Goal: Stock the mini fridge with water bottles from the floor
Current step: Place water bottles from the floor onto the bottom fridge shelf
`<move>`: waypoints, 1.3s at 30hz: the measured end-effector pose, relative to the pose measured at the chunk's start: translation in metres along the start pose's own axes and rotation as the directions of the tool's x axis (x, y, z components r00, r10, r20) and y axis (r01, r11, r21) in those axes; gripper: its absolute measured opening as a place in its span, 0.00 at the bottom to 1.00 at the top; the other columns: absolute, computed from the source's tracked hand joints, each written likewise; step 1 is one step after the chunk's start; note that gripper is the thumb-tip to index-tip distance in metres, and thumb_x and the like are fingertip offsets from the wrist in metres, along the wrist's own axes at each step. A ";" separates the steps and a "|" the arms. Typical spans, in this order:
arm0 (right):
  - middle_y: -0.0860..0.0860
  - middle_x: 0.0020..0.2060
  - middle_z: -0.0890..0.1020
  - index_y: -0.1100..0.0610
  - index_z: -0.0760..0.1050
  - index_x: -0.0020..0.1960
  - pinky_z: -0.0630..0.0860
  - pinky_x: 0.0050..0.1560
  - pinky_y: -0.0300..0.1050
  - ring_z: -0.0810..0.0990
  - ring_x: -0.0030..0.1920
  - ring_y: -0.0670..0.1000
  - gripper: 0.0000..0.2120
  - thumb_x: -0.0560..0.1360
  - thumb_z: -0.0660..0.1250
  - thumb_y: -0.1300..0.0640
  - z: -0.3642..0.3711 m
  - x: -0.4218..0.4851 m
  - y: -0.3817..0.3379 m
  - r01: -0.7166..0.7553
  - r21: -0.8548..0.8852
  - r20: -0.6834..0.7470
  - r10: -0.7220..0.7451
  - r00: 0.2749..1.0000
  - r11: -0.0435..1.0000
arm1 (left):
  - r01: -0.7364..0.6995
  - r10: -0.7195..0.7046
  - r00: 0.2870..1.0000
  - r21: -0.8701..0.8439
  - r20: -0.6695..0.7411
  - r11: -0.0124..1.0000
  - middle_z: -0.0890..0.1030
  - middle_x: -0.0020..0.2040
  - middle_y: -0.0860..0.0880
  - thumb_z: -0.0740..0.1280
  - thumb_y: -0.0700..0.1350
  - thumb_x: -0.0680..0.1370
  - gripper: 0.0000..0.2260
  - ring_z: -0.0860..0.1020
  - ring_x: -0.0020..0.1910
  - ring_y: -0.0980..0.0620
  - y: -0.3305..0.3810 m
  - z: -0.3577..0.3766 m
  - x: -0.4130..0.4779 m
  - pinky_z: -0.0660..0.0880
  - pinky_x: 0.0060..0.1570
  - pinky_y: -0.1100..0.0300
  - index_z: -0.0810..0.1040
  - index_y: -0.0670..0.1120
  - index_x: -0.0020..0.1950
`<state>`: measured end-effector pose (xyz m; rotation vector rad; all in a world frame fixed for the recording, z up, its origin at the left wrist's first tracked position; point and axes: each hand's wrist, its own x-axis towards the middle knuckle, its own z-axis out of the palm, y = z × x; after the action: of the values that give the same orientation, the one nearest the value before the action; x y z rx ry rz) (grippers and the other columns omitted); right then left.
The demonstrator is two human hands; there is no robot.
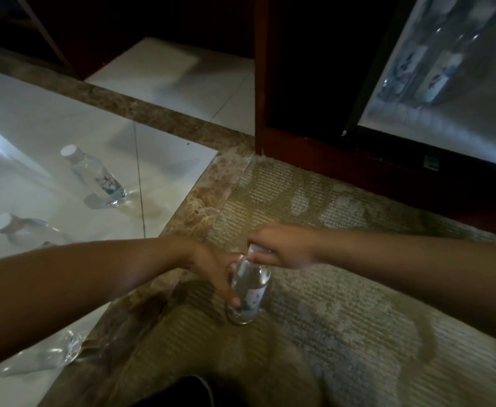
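Grip: left hand was wrapped round the body of a clear water bottle, fingertips curled onto its labelled lower half; right hand pinched the white cap from above.
Bottle pose: roughly upright, top leaning slightly right; base sat low at the carpet, but contact couldn't be told.
Bottle location: mid-frame between both forearms, in front of the mini fridge and well apart from it.
Mini fridge: upper right, set in a dark red wooden cabinet; front was blurred, and at least two labelled stocked bottles showed standing in it.
Floor stock: second bottle stood capped on the glossy white tile floor, left of the carpet; third bottle was nearer the left edge, blurred, just above the left forearm.
Lower left: crumpled clear plastic lay on the tile below the left forearm, too blurred to identify.
Border: brown marble strip ran between tile and carpet.
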<state>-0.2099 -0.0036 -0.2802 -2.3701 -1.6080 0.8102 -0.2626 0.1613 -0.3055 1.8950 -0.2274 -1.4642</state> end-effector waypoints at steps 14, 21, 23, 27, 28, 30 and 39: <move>0.47 0.33 0.74 0.57 0.75 0.46 0.67 0.35 0.37 0.73 0.35 0.43 0.14 0.80 0.57 0.49 -0.076 -0.023 0.085 -0.204 0.527 -0.526 0.505 0.685 0.825 | -0.336 0.152 0.667 -0.112 -0.729 0.935 0.81 0.51 0.51 0.75 0.43 0.70 0.19 0.79 0.48 0.55 0.072 -0.071 0.041 0.75 0.44 0.68 0.75 0.47 0.58; 0.50 0.33 0.74 0.50 0.72 0.40 0.73 0.44 0.50 0.74 0.35 0.49 0.13 0.81 0.55 0.50 -0.102 -0.056 0.120 0.043 0.796 -0.548 0.687 0.477 0.604 | -0.367 0.265 0.558 0.052 -0.786 0.929 0.80 0.46 0.53 0.76 0.45 0.68 0.16 0.80 0.48 0.55 0.139 -0.112 0.059 0.74 0.45 0.68 0.76 0.49 0.52; 0.51 0.35 0.74 0.50 0.72 0.44 0.72 0.43 0.48 0.73 0.34 0.49 0.12 0.82 0.53 0.54 -0.107 -0.072 0.129 0.095 0.842 -0.508 0.720 0.472 0.531 | -0.432 0.280 0.504 0.042 -0.817 0.901 0.80 0.45 0.54 0.76 0.45 0.69 0.16 0.79 0.46 0.57 0.161 -0.124 0.062 0.73 0.40 0.75 0.77 0.48 0.54; 0.51 0.51 0.78 0.52 0.70 0.63 0.74 0.46 0.40 0.77 0.49 0.50 0.12 0.80 0.58 0.59 -0.112 -0.103 0.155 -0.051 0.822 -0.446 0.697 0.561 0.567 | -0.563 0.272 0.459 -0.040 -0.846 0.826 0.82 0.51 0.49 0.77 0.52 0.64 0.20 0.80 0.53 0.51 0.206 -0.147 0.073 0.76 0.55 0.58 0.77 0.49 0.53; 0.50 0.53 0.77 0.52 0.69 0.65 0.74 0.45 0.36 0.78 0.51 0.48 0.16 0.79 0.61 0.60 -0.115 -0.110 0.159 -0.070 0.801 -0.459 0.686 0.565 0.594 | -0.565 0.277 0.470 -0.044 -0.838 0.824 0.82 0.52 0.48 0.77 0.51 0.66 0.18 0.80 0.54 0.50 0.218 -0.151 0.075 0.76 0.58 0.54 0.77 0.50 0.52; 0.44 0.49 0.78 0.49 0.68 0.63 0.74 0.40 0.27 0.79 0.46 0.38 0.18 0.76 0.65 0.62 -0.119 -0.120 0.166 -0.030 0.761 -0.522 0.638 0.565 0.648 | -0.563 0.309 0.484 -0.021 -0.819 0.826 0.82 0.53 0.47 0.76 0.50 0.67 0.15 0.80 0.54 0.49 0.241 -0.157 0.080 0.76 0.60 0.50 0.78 0.50 0.50; 0.39 0.44 0.77 0.51 0.70 0.58 0.72 0.41 0.32 0.76 0.45 0.36 0.19 0.71 0.72 0.58 -0.131 -0.151 0.212 -0.049 0.698 -0.670 0.675 0.309 0.714 | -0.619 0.412 0.465 0.045 -0.783 0.784 0.79 0.46 0.54 0.75 0.47 0.70 0.18 0.78 0.49 0.54 0.317 -0.158 0.116 0.74 0.45 0.66 0.77 0.45 0.57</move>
<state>-0.0109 -0.2049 -0.2082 -2.0384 -0.2217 -0.1057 0.0068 -0.0636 -0.1806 1.8242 -0.1796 -0.1739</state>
